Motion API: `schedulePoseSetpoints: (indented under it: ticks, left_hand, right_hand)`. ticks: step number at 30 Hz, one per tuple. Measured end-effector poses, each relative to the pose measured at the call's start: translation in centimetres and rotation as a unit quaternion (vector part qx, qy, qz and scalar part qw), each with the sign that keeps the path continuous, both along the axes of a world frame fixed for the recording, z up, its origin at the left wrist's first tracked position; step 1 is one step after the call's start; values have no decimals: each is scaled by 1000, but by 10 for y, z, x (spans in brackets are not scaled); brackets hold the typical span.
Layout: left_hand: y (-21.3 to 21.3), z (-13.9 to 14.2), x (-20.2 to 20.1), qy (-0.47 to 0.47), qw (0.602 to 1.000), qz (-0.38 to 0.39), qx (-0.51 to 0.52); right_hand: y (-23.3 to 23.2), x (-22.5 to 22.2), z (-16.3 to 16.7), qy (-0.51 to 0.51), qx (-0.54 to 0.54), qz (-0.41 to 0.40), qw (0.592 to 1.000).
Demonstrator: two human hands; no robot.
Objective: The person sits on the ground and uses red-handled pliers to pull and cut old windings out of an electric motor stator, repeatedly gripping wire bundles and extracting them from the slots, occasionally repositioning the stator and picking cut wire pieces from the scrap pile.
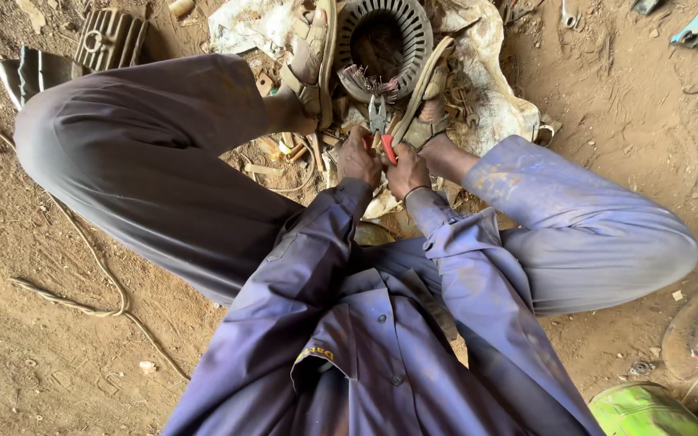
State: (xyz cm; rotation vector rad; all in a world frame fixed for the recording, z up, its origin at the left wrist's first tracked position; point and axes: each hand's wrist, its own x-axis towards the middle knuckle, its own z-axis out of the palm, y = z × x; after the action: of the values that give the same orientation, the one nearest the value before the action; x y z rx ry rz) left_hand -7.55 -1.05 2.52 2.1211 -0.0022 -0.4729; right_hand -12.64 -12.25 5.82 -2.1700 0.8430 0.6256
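1. Between the knees, low over the dirt, both hands meet on one pair of pliers [379,121].
2. Left hand [358,158]: curled shut round the left red handle, knuckles up, fingers wrapped tight.
3. Right hand [406,169]: also closed, gripping the other red handle; a bit of red grip shows btwn the two fists.
4. Pliers' metal head sticks out just beyond the hands, pointing away from the body twd the stator [384,36]. Can't tell if the head is biting anything.
5. Stator = round ribbed metal ring w/ slotted inner rim, lying just past the pliers' tip; frayed wire [359,81] bunches at its near edge, right beside the pliers' head.
6. Sandals [310,69] on both feet flank the stator, left one at its left side, right one against its right side, soles tilted inward.
7. Stator and feet sit over a dirty whitish sack [486,89] spread on the ground.
8. Finned metal part [109,36] lies well apart, far upper left; green can [640,410] at lower right; cord [82,305] snakes over the dirt at left.
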Motion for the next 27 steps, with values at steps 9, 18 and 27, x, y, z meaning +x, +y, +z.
schedulePoseSetpoints:
  ticks: [9, 18, 27]
  left_hand:
    - [11, 5, 15, 23, 999, -22, -10]
    - [-17, 45, 30, 313, 895, 232, -217]
    - [21, -10, 25, 196, 910, 224, -289]
  right_hand:
    - [5, 14, 5, 49, 81, -59, 994]
    - [-16, 27, 34, 18, 481, -344, 806]
    - [44, 56, 20, -107, 158, -135, 972]
